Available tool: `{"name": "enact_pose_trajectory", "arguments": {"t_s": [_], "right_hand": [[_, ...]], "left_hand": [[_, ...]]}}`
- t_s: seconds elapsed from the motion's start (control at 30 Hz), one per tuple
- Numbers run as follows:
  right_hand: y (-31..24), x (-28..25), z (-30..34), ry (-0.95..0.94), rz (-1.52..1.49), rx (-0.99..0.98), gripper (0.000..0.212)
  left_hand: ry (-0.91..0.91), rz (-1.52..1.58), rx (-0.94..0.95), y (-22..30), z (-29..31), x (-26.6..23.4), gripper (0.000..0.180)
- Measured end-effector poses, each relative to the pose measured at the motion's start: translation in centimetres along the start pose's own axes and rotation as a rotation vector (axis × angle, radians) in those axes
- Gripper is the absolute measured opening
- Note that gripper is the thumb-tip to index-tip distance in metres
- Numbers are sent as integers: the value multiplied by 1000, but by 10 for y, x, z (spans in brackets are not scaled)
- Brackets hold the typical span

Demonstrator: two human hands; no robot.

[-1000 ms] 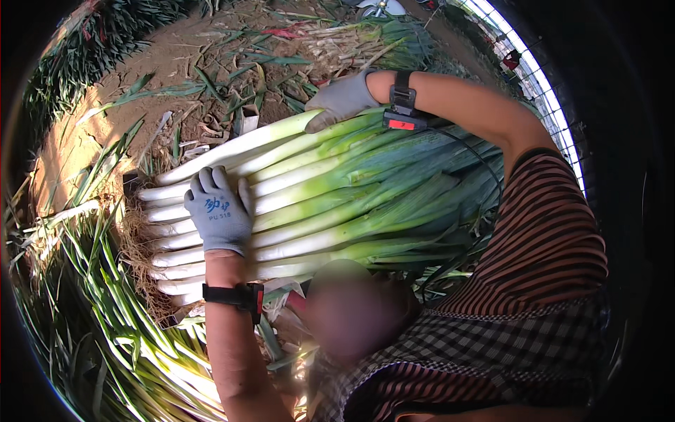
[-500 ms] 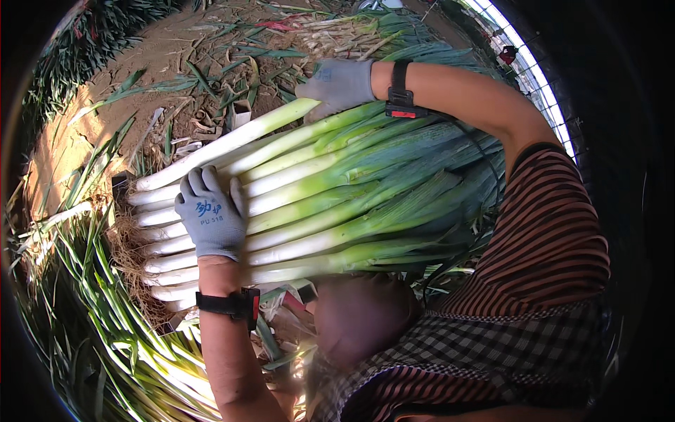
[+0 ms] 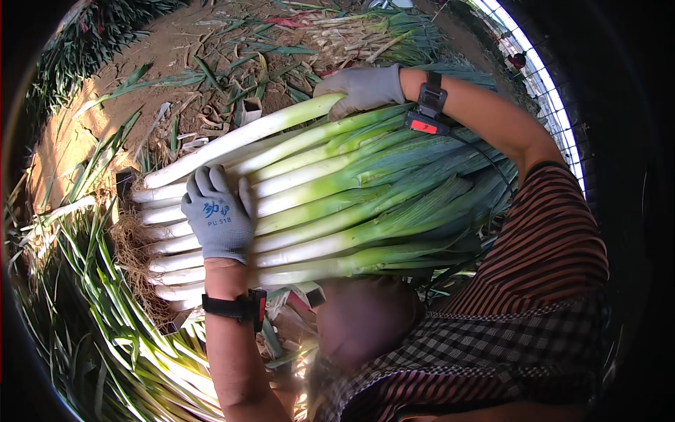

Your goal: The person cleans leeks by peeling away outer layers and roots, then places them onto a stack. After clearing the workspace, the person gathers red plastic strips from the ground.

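Note:
A row of thick leeks (image 3: 309,214) lies side by side, with white stems and hairy roots (image 3: 133,246) to the left and green leaves to the right. My left hand (image 3: 219,219), in a grey glove, rests over the white stems, fingers extended and thumb apart. Along the far edge of the row, one leek (image 3: 260,133) is gripped at its upper stem by my gloved right hand (image 3: 365,90). Its root end stays at the left with the others. The palm sides of both hands are hidden.
Long green-leaved stalks (image 3: 98,295) are heaped at lower left. At the back lies a bunch of thinner stalks (image 3: 358,39), with loose leaf scraps on the soil (image 3: 172,53). A square metal tube end (image 3: 251,110) stands beyond the row. Wire mesh (image 3: 552,91) borders the right.
The whole view has shifted slightly. My right hand has slid a little to the right and keeps its grip on the far leek. My left hand stays on the stems.

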State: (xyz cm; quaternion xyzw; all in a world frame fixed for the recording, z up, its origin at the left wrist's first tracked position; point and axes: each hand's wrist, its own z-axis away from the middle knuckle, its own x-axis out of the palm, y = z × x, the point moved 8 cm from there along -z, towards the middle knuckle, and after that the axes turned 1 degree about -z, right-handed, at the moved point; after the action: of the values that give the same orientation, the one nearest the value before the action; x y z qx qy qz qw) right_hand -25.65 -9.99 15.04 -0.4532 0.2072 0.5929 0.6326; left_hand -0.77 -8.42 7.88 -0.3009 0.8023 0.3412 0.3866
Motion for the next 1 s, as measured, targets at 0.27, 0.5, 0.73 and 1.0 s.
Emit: {"name": "enact_pose_trajectory", "arguments": {"t_s": [0.27,0.5,0.73,1.0], "right_hand": [[-22,37,-51,-197,43,33,49],[-26,36,-40,-96,165,152,66],[-12,52,-54,-205,-115,147,68],[-23,46,-50,-151,-82,132,68]], "left_hand": [[-6,17,8,1,2,-2,42],[70,252,-40,-7,6,-10,48],[48,226,-26,-7,2,-10,49],[-133,240,-103,-69,-47,-58,20]]}}
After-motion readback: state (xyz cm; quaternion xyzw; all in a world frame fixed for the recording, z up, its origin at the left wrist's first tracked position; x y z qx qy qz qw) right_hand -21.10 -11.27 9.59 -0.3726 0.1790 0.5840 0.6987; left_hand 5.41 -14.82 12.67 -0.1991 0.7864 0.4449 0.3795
